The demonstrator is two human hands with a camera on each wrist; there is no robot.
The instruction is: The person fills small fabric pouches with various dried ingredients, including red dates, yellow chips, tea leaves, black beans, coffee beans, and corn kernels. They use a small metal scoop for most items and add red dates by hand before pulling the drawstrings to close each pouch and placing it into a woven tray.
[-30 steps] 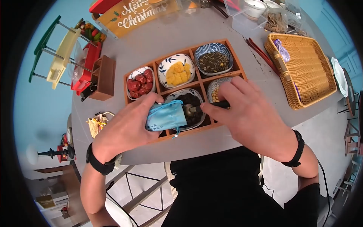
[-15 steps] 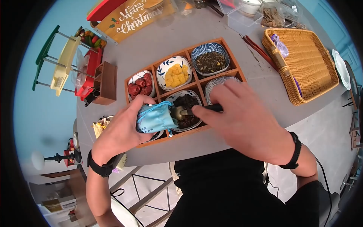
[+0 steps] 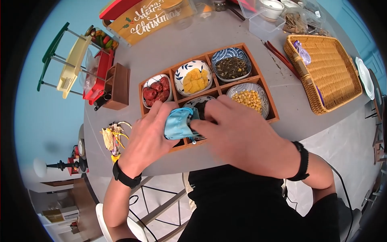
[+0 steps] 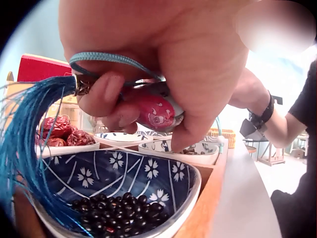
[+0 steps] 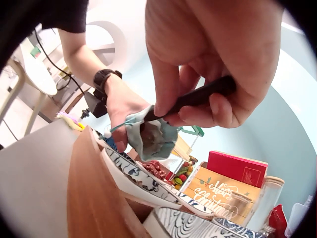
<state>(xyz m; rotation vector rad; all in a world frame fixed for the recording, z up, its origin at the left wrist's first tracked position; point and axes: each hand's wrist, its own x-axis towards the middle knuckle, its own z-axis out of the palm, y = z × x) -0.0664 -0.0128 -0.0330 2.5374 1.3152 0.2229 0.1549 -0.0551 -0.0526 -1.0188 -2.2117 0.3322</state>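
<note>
My left hand [image 3: 147,135] grips a light blue drawstring pouch [image 3: 175,126] over the front of a divided wooden tray [image 3: 275,109]. Its mouth gapes towards my right hand [image 3: 246,135], which pinches a spoon by its dark handle [image 5: 205,99]. The spoon's head is down inside the pouch, hidden from above. Below the hands is a patterned bowl [image 3: 206,98] of dark dried pieces, partly covered. A blue tassel [image 4: 29,119] dangles from the left hand over a blue flowered bowl [image 4: 94,171] of black beans.
Other tray bowls hold red dates [image 3: 156,92], yellow pieces [image 3: 196,80], dried leaves [image 3: 231,67] and yellow kernels [image 3: 248,100]. A wicker basket [image 3: 332,76] lies to the right, with red tongs [image 3: 282,58] beside it. A small wooden box [image 3: 120,86] stands on the left.
The right hand has moved left, bringing the spoon from over the dark pieces into the pouch's mouth. Yellow kernels, partly hidden before, now show fully. The left hand still holds the pouch.
</note>
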